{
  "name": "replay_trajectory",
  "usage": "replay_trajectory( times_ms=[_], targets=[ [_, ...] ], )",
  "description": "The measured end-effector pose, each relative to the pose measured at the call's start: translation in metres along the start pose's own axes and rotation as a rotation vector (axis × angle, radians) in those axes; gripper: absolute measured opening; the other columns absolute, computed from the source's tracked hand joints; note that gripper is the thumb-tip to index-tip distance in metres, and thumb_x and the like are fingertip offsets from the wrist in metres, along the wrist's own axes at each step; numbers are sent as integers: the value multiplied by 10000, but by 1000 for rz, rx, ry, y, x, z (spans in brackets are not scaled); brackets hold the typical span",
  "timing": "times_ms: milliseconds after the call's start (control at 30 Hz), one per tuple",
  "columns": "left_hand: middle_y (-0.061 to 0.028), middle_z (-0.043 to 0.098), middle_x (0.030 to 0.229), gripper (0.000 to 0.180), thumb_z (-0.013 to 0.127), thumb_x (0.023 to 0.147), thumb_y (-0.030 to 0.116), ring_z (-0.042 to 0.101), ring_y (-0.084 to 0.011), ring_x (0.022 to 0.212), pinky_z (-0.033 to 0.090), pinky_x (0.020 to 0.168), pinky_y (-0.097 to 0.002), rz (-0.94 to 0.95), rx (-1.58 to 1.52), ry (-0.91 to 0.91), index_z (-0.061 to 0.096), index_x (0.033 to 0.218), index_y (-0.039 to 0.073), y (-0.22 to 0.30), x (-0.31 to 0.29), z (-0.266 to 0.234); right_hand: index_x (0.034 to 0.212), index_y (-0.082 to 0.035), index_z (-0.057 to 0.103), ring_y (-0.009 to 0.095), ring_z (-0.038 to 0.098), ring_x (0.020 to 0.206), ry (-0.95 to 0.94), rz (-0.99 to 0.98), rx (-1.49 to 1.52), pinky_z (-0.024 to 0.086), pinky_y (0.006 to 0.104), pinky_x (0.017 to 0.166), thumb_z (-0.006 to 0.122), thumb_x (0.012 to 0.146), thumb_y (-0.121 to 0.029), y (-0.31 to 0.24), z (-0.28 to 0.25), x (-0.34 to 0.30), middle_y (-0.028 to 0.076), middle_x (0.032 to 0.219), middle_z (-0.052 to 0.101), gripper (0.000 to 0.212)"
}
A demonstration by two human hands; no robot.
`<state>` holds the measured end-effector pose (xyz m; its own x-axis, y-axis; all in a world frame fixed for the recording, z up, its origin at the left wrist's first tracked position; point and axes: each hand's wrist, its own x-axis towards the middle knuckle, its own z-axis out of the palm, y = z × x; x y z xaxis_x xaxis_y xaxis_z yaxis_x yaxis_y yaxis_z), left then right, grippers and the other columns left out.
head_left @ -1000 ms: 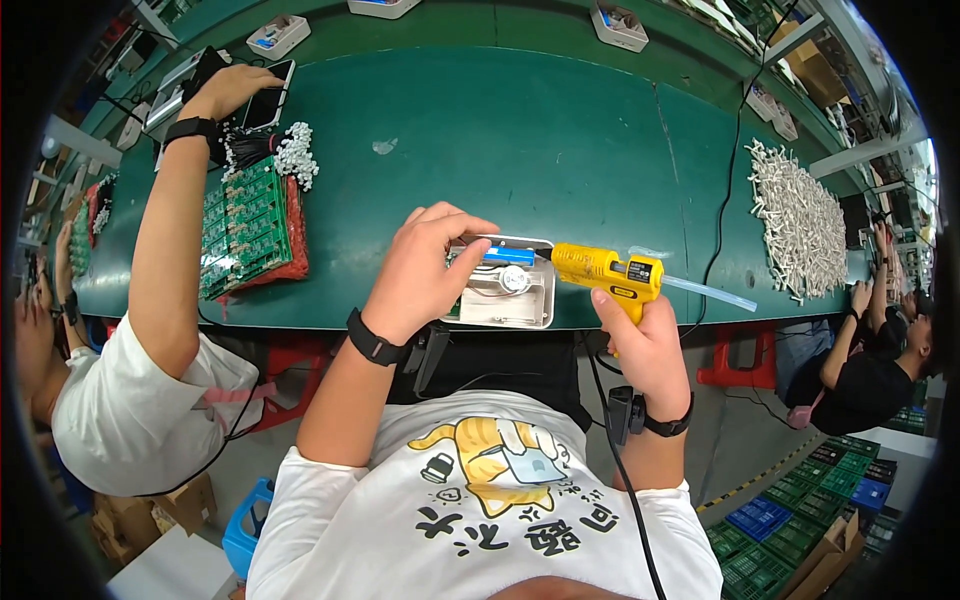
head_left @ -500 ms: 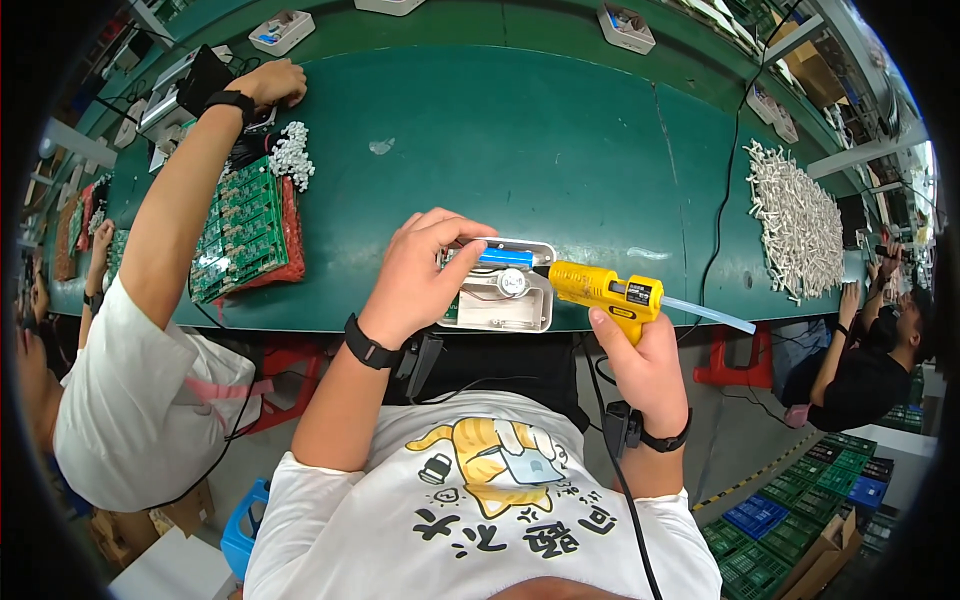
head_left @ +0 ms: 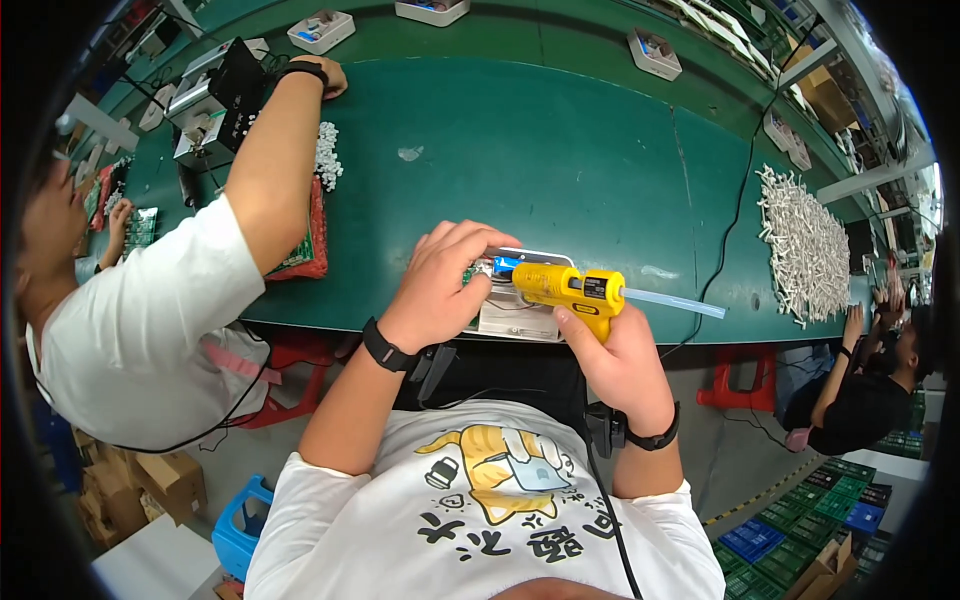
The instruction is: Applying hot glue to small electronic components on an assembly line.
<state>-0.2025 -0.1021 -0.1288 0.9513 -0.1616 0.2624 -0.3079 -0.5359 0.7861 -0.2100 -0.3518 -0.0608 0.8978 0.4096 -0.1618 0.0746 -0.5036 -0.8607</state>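
Observation:
My right hand (head_left: 628, 365) is wrapped around the grip of a yellow hot glue gun (head_left: 548, 284). A translucent glue stick (head_left: 675, 302) juts out of the gun's rear to the right. Its nose points left, over an open white plastic housing (head_left: 520, 326) at the table's near edge. Inside the housing lies a blue cylindrical battery (head_left: 507, 265), partly covered by the gun. My left hand (head_left: 437, 285) grips the housing's left end, its fingers along the far rim and its thumb near the battery. The gun hides much of the housing's inside.
On the green table (head_left: 500, 140), a pile of small white parts (head_left: 808, 245) lies at the right. A black cable (head_left: 738, 200) crosses there. At the left, a co-worker's arm (head_left: 275, 165) reaches over circuit boards in red wrap (head_left: 318, 235). White trays (head_left: 655, 55) stand along the back.
The glue gun has moved left, further over the housing, and now covers more of the battery. The co-worker at the left leans further in over the circuit boards. The whole view has shifted slightly.

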Motion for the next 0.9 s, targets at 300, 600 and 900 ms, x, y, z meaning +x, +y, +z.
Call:
replay_trajectory(
  times_ms=[300, 600, 900],
  targets=[
    [-64, 704, 1179, 406, 544, 829, 46, 609, -283, 1109, 465, 999, -431, 19, -14, 17, 732, 1186, 89, -7, 1, 2, 1146, 43, 696, 143, 603, 728, 147, -110, 5, 499, 328, 671, 684, 1039, -176, 2, 9, 5, 65, 894, 725, 244],
    [-154, 722, 1146, 310, 544, 896, 47, 684, -332, 977, 539, 873, -429, -256, 30, 88, 727, 1144, 19, 25, -1, -9, 1189, -11, 637, 104, 574, 599, 446, -31, 470, 476, 255, 540, 627, 1091, -231, 54, -21, -11, 81, 1002, 713, 241],
    [-236, 744, 1044, 268, 658, 886, 170, 720, -402, 1007, 581, 886, -467, -288, -143, 324, 733, 1056, -23, -50, 147, -10, 1173, -6, 605, 118, 520, 604, 607, -183, 733, 447, 295, 531, 563, 1122, -303, 137, -45, 6, 129, 1098, 682, 304]
  ],
)
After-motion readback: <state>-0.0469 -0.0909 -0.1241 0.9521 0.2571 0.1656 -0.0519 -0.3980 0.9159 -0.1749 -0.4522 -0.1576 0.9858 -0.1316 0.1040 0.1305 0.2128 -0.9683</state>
